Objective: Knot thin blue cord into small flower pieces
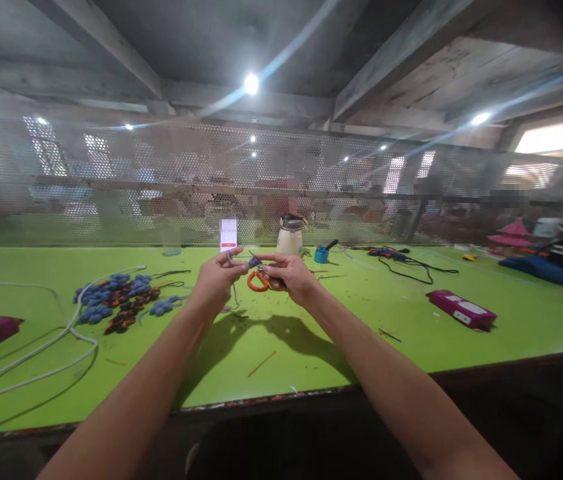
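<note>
My left hand [217,277] is closed in a pinch on a small piece of blue crochet work [254,262], with blue yarn [234,297] looped over its fingers and trailing to the table. My right hand [290,275] meets it from the other side, fingers closed around what looks like a thin crochet hook, mostly hidden by the fingers. Just below the fingertips shows an orange ring handle [258,282], probably of scissors; whether it touches my right hand I cannot tell. Left of my hands lies a pile of blue crocheted flowers [98,300] beside black-and-orange ones [128,307].
A white cable [78,317] curls across the left of the green table [321,363]. Behind my hands stand a phone [228,233], a pale jug [290,237] and a blue pot [321,254]. A purple box [461,310] and dark cords [406,260] lie to the right.
</note>
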Demonstrator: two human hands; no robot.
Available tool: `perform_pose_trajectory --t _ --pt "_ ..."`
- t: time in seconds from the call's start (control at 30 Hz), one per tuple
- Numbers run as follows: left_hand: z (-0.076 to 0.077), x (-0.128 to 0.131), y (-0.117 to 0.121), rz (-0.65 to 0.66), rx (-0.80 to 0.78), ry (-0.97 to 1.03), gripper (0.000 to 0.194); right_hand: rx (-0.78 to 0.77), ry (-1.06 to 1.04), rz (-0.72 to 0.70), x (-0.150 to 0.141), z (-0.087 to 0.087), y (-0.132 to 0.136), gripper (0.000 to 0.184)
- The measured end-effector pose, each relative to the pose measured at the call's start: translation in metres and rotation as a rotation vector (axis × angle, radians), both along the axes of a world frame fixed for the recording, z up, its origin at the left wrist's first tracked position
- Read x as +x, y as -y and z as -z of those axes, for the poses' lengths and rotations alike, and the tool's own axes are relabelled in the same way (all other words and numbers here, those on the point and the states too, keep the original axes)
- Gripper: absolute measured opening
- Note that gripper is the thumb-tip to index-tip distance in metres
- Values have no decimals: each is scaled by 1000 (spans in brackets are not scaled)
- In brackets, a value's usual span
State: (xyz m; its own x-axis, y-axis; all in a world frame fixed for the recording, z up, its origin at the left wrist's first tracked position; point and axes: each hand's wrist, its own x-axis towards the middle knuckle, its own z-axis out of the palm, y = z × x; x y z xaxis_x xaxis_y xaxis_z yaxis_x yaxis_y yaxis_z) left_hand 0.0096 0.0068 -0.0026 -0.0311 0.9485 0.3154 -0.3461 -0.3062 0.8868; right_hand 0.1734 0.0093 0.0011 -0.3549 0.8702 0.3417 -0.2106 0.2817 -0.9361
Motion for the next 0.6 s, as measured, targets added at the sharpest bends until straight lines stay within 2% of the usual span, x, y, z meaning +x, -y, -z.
perform_pose_trajectory --t 0.27,0.6 --pt "-2 -3 -1 21 13 -5 38 147 206 -78 11 -6 0 39" --pt "-11 -15 6 118 56 -260 36 413 552 -114 32 -19 1 32"
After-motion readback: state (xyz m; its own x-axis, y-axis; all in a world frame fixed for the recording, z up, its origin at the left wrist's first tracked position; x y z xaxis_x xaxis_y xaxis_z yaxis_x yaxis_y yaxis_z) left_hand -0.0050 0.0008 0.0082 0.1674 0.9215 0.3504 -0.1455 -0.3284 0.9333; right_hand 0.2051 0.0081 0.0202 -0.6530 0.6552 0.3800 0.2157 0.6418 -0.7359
